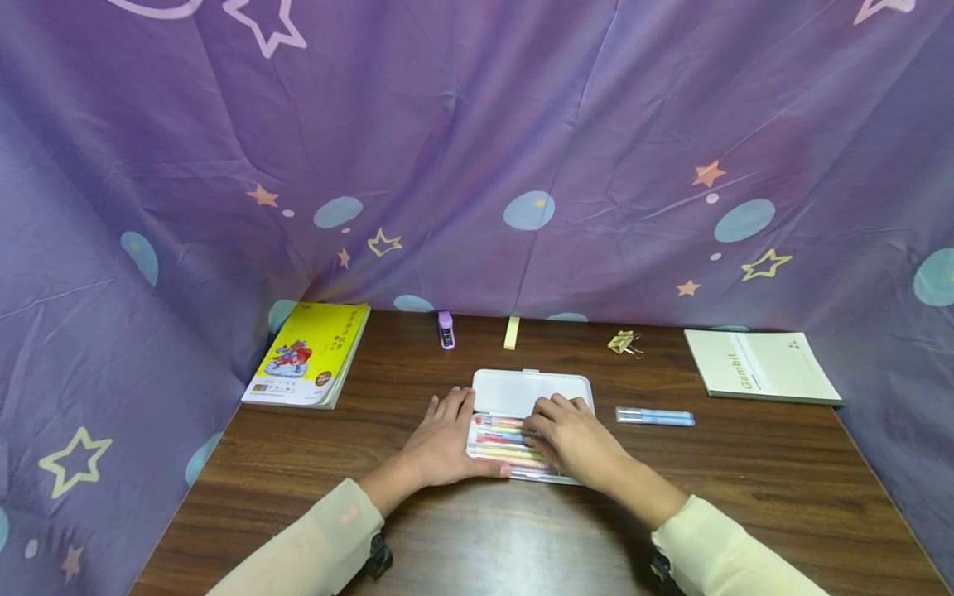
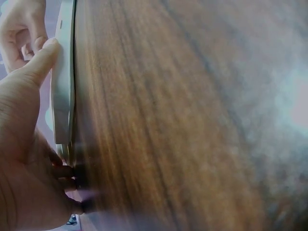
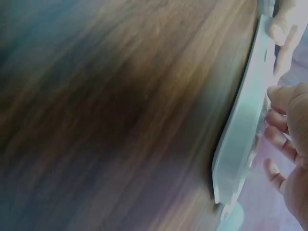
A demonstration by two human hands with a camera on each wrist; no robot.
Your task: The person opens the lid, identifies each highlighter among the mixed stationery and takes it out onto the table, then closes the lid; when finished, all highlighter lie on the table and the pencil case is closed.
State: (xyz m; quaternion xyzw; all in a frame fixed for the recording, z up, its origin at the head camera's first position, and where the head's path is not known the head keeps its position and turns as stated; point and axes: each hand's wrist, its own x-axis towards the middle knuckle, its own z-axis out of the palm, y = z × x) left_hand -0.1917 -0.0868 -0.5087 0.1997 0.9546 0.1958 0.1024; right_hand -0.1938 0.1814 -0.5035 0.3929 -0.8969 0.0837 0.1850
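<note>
An open white pencil case [image 1: 529, 392] lies on the table, its lid folded back on the far side. Several colored pens [image 1: 501, 448] lie side by side in its tray. My left hand [image 1: 445, 439] holds the case at its near left corner, thumb on the front wall and fingers along the left side. In the left wrist view that thumb [image 2: 45, 55] rests against the white case wall [image 2: 62, 96]. Over the right part of the pens is my right hand [image 1: 577, 439], fingers bent down into the tray; I cannot tell whether it grips a pen.
Two blue pens [image 1: 656, 416] lie right of the case. Along the back are a purple stapler [image 1: 445, 329], a pale yellow strip [image 1: 511, 333] and gold binder clips [image 1: 622, 342]. A yellow book [image 1: 309, 352] lies at left, a pale green notebook [image 1: 763, 364] at right. A purple curtain [image 1: 447, 149] surrounds the table.
</note>
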